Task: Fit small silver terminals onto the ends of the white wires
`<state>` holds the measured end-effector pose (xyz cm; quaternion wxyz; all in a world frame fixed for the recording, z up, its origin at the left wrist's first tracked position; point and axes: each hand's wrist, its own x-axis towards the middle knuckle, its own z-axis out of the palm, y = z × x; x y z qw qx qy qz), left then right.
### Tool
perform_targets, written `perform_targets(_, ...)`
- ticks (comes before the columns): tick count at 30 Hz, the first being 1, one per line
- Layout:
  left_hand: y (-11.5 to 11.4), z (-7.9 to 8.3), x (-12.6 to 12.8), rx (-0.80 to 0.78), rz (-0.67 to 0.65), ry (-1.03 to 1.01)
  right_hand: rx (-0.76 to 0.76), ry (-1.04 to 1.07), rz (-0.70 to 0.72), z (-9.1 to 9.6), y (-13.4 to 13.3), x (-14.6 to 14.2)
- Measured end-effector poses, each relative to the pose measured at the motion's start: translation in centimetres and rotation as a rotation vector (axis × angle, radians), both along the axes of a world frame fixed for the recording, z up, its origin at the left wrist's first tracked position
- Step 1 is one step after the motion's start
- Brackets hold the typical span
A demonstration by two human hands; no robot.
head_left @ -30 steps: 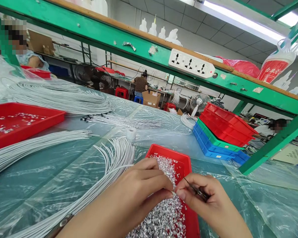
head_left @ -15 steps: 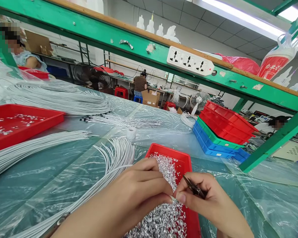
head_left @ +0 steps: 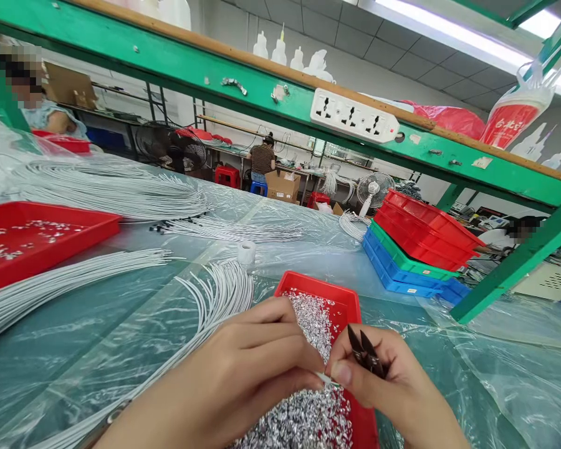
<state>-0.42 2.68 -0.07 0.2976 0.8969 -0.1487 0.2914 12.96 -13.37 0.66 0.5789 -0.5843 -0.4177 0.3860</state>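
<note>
- Left hand [head_left: 271, 355]: thumb and fingers are closed in a pinch on a short, exposed length of white wire [head_left: 326, 378]. The wire sits between the two hands, above the red tray [head_left: 318, 282] of small silver pieces [head_left: 303, 415].
- Right hand [head_left: 388, 377]: thumb and forefinger are closed at the tip of the wire; whether they grip it or only touch it cannot be told. The same hand holds a dark pointed tool [head_left: 367, 354], its two points parted and directed upward, away from the wire.
- Risk, slipped wire: the exposed end is thin and short. A loose left pinch could let it turn or pull back under the fingers.
- Risk, dropped part: any small piece at the fingertips would be hard to recover if released, since it would fall among many similar pieces. The fingers hide whether one is present.
- Risk, pricked finger or nicked wire: the tool's bare points stand close to the right forefinger. Rotating the wrist without control could bring them against skin or wire.
- Risk, snagging: the wire bundle [head_left: 227, 293] lies on the surface [head_left: 121, 312] beside the tray and passes close to the left forearm. A sideways sweep of that arm could drag wires out of order.
</note>
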Motion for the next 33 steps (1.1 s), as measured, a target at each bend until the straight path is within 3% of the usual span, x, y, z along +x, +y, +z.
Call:
perform_targets(6,0.1,-0.1,0.5,-0.052,0.016,-0.101,0.097,0.141,0.050,-1.2,0.7,0.1)
perform_targets(9,-0.5,-0.4,1.4,-0.233,0.050,-0.115,0.229,0.276,0.040,-1.8,1.2,0.0)
perform_targets(11,-1.0,-0.6,2.1,-0.446,0.095,-0.037,0.331,0.270,-0.053,-2.1,1.5,-0.3)
perform_targets(14,-1.5,-0.8,2.7,-0.749,0.072,0.117,0.403,0.038,-0.388,-2.4,1.8,-0.9)
perform_targets(16,-1.6,-0.9,2.9,-0.858,0.005,0.174,0.436,-0.191,-0.611,-2.5,2.1,-1.5)
perform_targets(18,-1.4,-0.9,2.8,-0.910,-0.062,0.217,0.477,-0.395,-0.725,-2.5,2.3,-2.0)
perform_targets(22,-1.2,-0.7,2.6,-0.943,-0.169,0.261,0.543,-0.594,-0.743,-2.4,2.5,-2.3)
perform_targets(33,-1.0,-1.0,2.7,-1.085,-0.354,0.366,0.581,-0.791,-0.695,-2.9,2.1,-1.6)
